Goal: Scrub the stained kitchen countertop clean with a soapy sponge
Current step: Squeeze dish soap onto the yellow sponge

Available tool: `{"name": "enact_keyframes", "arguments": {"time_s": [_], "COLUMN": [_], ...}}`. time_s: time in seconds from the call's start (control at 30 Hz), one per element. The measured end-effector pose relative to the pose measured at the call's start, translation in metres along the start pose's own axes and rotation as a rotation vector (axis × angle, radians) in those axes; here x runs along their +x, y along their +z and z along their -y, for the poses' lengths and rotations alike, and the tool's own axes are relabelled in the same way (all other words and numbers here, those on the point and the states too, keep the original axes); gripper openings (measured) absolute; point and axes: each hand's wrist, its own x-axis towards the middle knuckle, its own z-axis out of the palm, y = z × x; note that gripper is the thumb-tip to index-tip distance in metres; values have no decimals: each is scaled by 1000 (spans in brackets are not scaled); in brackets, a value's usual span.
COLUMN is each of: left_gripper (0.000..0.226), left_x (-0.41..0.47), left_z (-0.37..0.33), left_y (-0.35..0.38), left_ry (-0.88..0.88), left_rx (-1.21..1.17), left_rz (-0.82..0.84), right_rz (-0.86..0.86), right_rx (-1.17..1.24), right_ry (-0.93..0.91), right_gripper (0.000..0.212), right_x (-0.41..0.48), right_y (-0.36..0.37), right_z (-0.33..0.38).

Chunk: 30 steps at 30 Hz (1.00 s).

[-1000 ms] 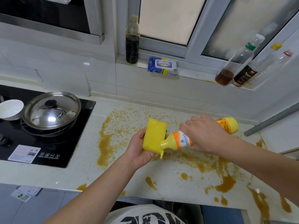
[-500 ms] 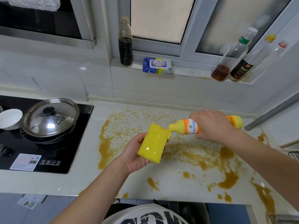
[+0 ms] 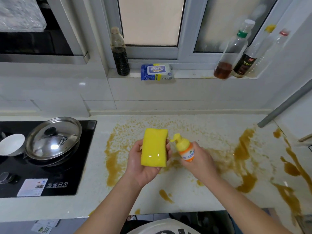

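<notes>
A yellow sponge (image 3: 154, 147) lies face up in my left hand (image 3: 143, 168), which grips it by its two long sides above the countertop. Its surface shines wet. My right hand (image 3: 200, 162) grips a small orange-and-yellow soap bottle (image 3: 184, 148) just right of the sponge, tilted nearly upright, its yellow pump spout pointing at the sponge's right edge. The pale countertop (image 3: 194, 195) carries brown-orange stains (image 3: 244, 157), smeared and splattered from the middle out to the right.
A black cooktop (image 3: 67, 179) at left holds a pan with a steel lid (image 3: 53, 138) and a white bowl (image 3: 11, 145). On the window sill stand a dark bottle (image 3: 120, 53), a wipes pack (image 3: 157, 71) and several bottles (image 3: 231, 53). A grey pipe (image 3: 285, 103) slants at right.
My right hand has swung the soap bottle from lying sideways over the sponge to nearly upright beside it. My left hand has turned the sponge flat, face up.
</notes>
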Motion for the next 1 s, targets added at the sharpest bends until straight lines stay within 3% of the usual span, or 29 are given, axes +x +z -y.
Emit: {"name": "enact_keyframes", "arguments": {"time_s": [0.13, 0.53, 0.8, 1.0], "left_gripper": [59, 56, 37, 47], "left_x": [8, 28, 43, 43], "left_z": [-6, -10, -1, -20], "left_y": [14, 62, 79, 78], "left_ry": [88, 160, 371, 281], "left_rx": [-29, 161, 427, 323], "left_rz": [-36, -55, -205, -232], "right_rz": [30, 39, 25, 129], "right_rx": [165, 46, -25, 264], "right_ry": [52, -123, -99, -21], "right_gripper": [40, 26, 33, 34], "right_x": [-16, -23, -14, 2], "right_y": [25, 16, 19, 27], "right_z": [0, 11, 21, 16]}}
